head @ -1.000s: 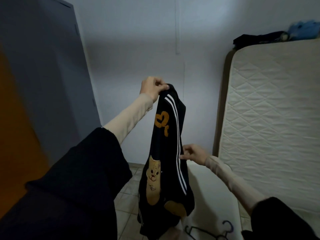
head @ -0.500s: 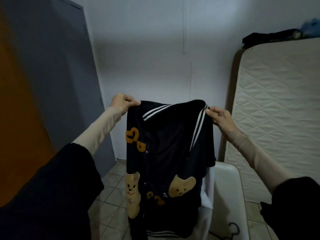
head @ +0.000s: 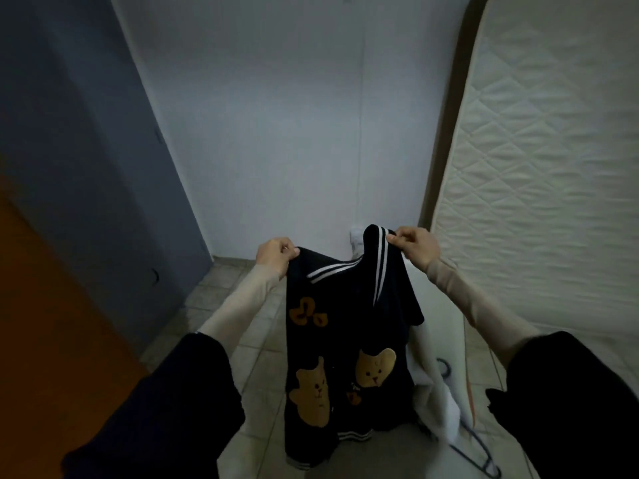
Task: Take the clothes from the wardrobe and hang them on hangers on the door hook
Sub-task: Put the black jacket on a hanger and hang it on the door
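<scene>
2 hands hold a dark jacket [head: 349, 326] spread out in front of a white wall [head: 294, 133].

The left hand [head: 275, 256] pinches one shoulder of the jacket and the right hand [head: 416, 246] pinches the striped collar edge – the hands are apart, with the soft fabric hanging slack between them over the tiled floor [head: 228, 299]. The jacket is black, with 2 white stripes along the collar and hem and fuzzy tan bear patches [head: 313, 392] on the front. Behind it lies white cloth [head: 446, 406], and a thin dark hanger [head: 480, 459] rests below. A quilted mattress [head: 546, 167] with diamond stitching leans upright on the right; a flat grey door [head: 86, 150] stands on the left.
</scene>
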`<state>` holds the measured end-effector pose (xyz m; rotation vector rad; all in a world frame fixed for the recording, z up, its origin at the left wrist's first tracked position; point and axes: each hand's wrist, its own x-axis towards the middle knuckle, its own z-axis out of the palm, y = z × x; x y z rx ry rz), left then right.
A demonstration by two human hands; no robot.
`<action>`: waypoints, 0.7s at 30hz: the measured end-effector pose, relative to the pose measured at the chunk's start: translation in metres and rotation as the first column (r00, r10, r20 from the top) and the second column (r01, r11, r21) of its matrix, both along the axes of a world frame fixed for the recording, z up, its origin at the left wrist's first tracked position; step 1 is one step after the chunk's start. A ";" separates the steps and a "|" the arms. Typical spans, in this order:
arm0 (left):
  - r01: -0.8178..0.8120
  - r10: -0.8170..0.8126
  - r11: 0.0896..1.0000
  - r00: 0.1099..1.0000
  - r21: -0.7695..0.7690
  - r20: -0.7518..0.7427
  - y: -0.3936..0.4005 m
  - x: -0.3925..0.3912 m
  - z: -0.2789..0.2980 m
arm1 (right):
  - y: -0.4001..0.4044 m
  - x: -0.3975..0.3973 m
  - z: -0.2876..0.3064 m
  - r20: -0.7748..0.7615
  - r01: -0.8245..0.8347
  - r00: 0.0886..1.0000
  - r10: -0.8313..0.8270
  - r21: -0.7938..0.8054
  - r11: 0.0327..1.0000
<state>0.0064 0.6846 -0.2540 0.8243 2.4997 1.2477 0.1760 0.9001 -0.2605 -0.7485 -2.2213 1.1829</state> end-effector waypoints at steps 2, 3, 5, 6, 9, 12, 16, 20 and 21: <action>-0.020 0.019 1.000 0.996 0.004 0.088 0.009 0.002 -0.029 | 0.004 0.000 -0.022 0.004 0.001 1.000 0.000 -0.043 0.999; -0.034 0.033 0.999 0.992 0.003 0.119 0.013 0.004 -0.043 | 0.005 0.000 -0.031 -0.004 0.006 1.000 -0.006 -0.058 0.998; -0.052 0.059 0.996 0.991 -0.066 0.117 0.022 0.006 -0.069 | 0.006 0.000 -0.046 -0.016 0.018 1.000 -0.019 -0.063 0.998; -0.051 0.064 0.989 0.994 -0.137 0.092 0.025 0.009 -0.080 | 0.007 -0.001 -0.052 -0.023 0.015 1.000 -0.016 -0.069 0.998; -0.052 0.068 0.958 0.997 -0.283 0.047 0.030 0.016 -0.115 | 0.009 -0.004 -0.071 -0.020 0.003 1.000 -0.004 -0.079 0.997; -0.028 0.065 0.941 0.993 -0.338 0.100 0.033 0.024 -0.154 | 0.013 -0.009 -0.090 -0.019 -0.021 1.000 0.020 -0.085 0.996; 0.151 -0.107 0.948 0.980 -0.280 0.168 0.043 0.034 -0.196 | 0.019 -0.015 -0.113 -0.027 -0.067 0.998 0.064 -0.146 0.987; 0.270 -0.244 0.956 0.949 -0.116 0.201 0.062 0.041 -0.215 | 0.023 -0.022 -0.135 0.018 -0.134 0.990 0.138 -0.128 0.983; 0.265 -0.243 0.961 0.944 -0.074 0.222 0.068 0.042 -0.217 | 0.025 -0.024 -0.140 0.024 -0.154 0.987 0.157 -0.116 0.981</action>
